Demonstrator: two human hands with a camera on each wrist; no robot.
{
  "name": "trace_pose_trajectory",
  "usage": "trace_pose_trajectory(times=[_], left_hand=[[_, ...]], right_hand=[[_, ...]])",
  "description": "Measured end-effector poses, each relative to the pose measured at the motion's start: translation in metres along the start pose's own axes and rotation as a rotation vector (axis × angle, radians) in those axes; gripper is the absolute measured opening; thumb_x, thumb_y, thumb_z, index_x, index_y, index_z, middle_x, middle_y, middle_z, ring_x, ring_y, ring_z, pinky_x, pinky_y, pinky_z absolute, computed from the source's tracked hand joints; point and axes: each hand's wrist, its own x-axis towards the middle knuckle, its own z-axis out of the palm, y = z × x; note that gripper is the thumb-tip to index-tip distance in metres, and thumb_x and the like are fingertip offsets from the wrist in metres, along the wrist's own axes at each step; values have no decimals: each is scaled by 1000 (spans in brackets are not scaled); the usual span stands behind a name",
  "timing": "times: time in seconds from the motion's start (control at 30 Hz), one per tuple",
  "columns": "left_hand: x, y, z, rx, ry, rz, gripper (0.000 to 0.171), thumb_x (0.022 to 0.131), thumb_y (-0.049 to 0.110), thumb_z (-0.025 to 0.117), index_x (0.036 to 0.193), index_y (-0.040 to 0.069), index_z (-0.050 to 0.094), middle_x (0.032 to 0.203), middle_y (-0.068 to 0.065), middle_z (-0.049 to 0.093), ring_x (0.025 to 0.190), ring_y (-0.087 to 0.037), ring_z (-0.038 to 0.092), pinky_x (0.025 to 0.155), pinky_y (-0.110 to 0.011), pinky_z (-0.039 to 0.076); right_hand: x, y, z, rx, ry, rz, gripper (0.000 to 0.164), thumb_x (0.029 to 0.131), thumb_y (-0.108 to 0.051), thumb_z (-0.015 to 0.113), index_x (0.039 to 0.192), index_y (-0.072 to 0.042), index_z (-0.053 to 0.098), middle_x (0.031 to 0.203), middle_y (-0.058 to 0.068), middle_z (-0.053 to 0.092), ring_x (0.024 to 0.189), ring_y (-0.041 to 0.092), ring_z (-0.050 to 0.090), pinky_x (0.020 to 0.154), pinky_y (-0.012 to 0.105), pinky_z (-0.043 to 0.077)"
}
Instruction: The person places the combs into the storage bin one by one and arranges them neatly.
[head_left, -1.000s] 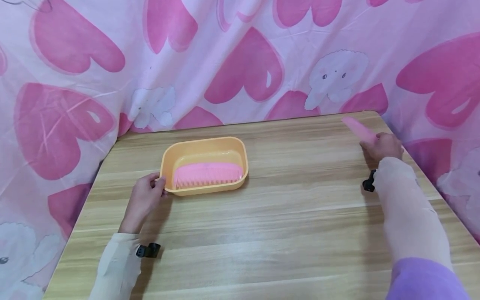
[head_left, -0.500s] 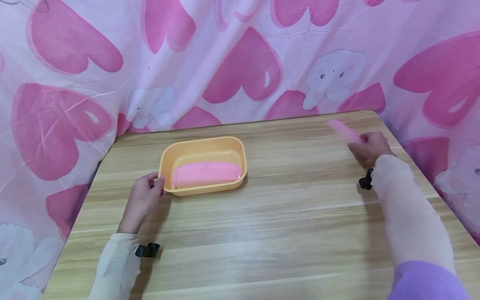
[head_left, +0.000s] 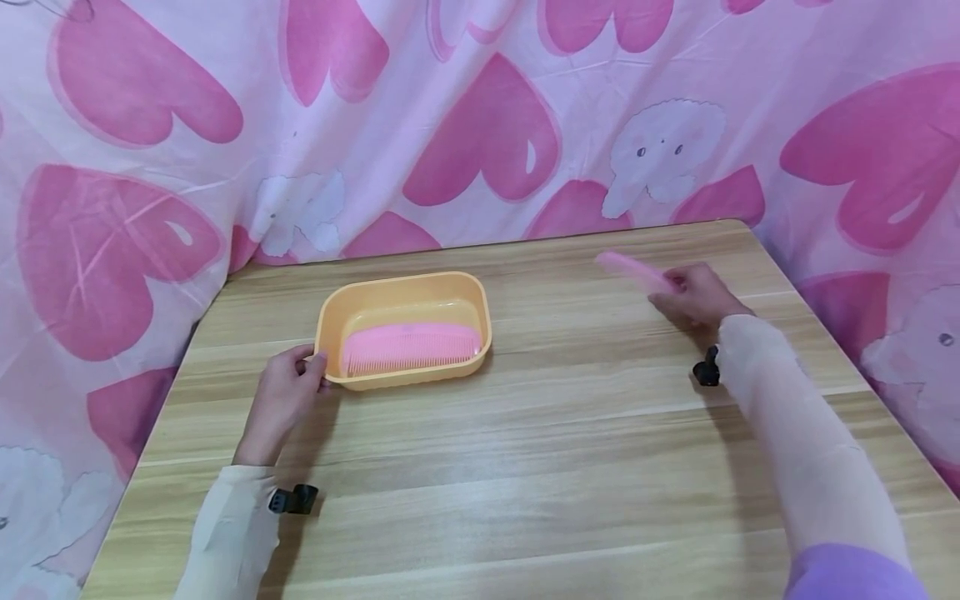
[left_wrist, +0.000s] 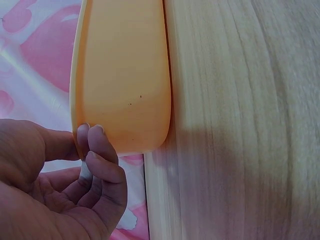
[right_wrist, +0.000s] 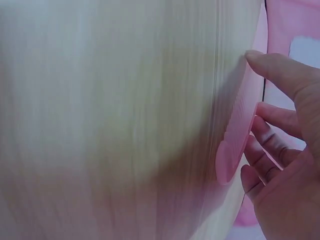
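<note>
A yellow-orange plastic basin (head_left: pixel 408 382) sits left of the middle of the table. Inside it lies a pink comb (head_left: pixel 412 340), its teeth toward the near wall. My left hand (head_left: pixel 287 398) pinches the basin's left front corner; in the left wrist view, thumb and fingertips meet on its rim. A second pink comb (head_left: pixel 628 267) is held in my right hand (head_left: pixel 699 293), its far end pointing left and back. The right wrist view shows that comb (right_wrist: pixel 241 110) between the thumb and the other fingers, seen nearly edge-on, above the tabletop.
Everything stands on a wood-grain table (head_left: pixel 510 467). A pink curtain (head_left: pixel 480 125) with hearts and white animal figures hangs behind it and along both sides. Bare tabletop lies between the basin and my right hand.
My right hand has moved left from near the table's right edge, bringing its comb closer to the basin. My left hand stays at the basin's corner.
</note>
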Motion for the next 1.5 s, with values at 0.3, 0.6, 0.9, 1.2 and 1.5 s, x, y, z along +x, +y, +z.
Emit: trace_pose_trajectory(times=[0.3, 0.6, 0.9, 1.2, 1.5], left_hand=[[1, -1, 0, -15, -5, 0, 46, 109, 23, 42, 139, -11, 51, 92, -16, 66, 77, -18, 66, 67, -28, 57], [1, -2, 0, -17, 1, -1, 46, 109, 22, 41, 140, -10, 51, 94, -17, 66, 79, -19, 66, 69, -29, 59], [1, -2, 0, -11, 3, -6, 45, 109, 21, 41, 140, -10, 51, 93, -17, 66, 79, -21, 67, 69, -30, 58], [1, -2, 0, -5, 6, -16, 45, 109, 23, 42, 139, -7, 53, 91, -15, 65, 78, -21, 65, 66, -29, 57], [2, -3, 0, -12, 1, -12, 45, 108, 22, 41, 140, -8, 52, 93, -15, 65, 76, -17, 65, 68, -30, 58]], right_hand=[[7, -27, 23, -28, -72, -183, 52, 95, -20, 73, 132, 13, 58, 97, 21, 62, 64, 24, 54, 52, 34, 49], [6, -51, 42, -83, -108, -301, 55, 91, -15, 77, 132, 15, 56, 117, 28, 60, 101, 35, 51, 89, 48, 47], [1, -68, 54, -85, -146, -305, 60, 87, -21, 82, 133, 10, 59, 118, 23, 52, 98, 31, 47, 84, 42, 43], [4, -70, 58, -85, -158, -269, 58, 83, -26, 85, 126, 6, 65, 107, 17, 53, 89, 27, 51, 63, 32, 49], [7, -67, 64, -105, -122, -331, 57, 77, -29, 89, 118, 4, 70, 99, 11, 62, 89, 23, 51, 75, 35, 47]])
